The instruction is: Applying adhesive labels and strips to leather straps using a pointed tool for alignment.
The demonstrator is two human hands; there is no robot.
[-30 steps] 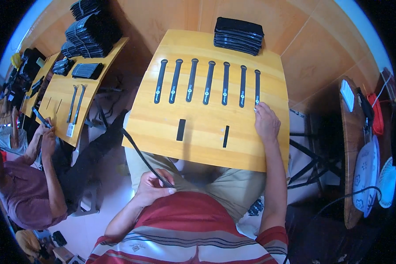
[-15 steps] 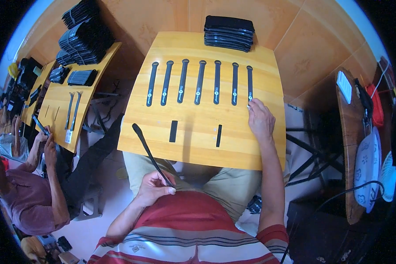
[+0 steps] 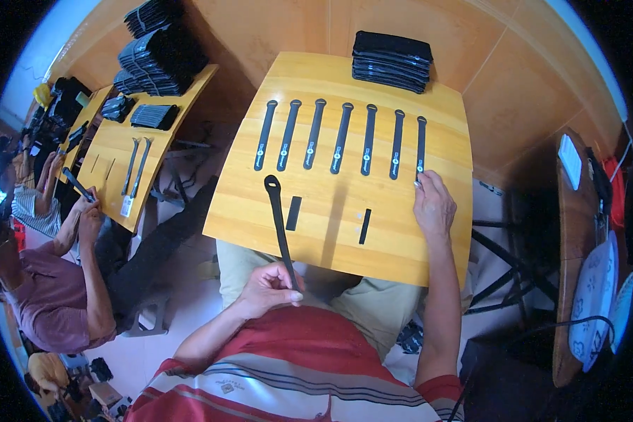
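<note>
A long black strap [image 3: 280, 228] rises from my left hand [image 3: 269, 290], which is closed round its lower end in front of the near table edge. Its slotted head points up and away, above the wooden table [image 3: 253, 211]. At the right, my right hand [image 3: 435, 205] pinches the lower end of the rightmost laid-out strap [image 3: 421, 141]. That strap ends a row of several similar black straps [image 3: 342, 141], lying side by side with slotted heads at the far end and small light markings near the close end.
Two dark rectangles, a wider one [image 3: 294, 213] and a narrower one [image 3: 365, 226], show on the near tabletop; cannot tell if inlaid or cut out. A stack of black strap bundles [image 3: 392, 62] stands at the back. Left, a co-worker [image 3: 63, 292] handles a strap at another table [image 3: 112, 190].
The strap in my left hand has turned and stands more upright, its slotted head now visible face-on. My right hand stays at the rightmost strap's end. The whole view has shifted slightly.
</note>
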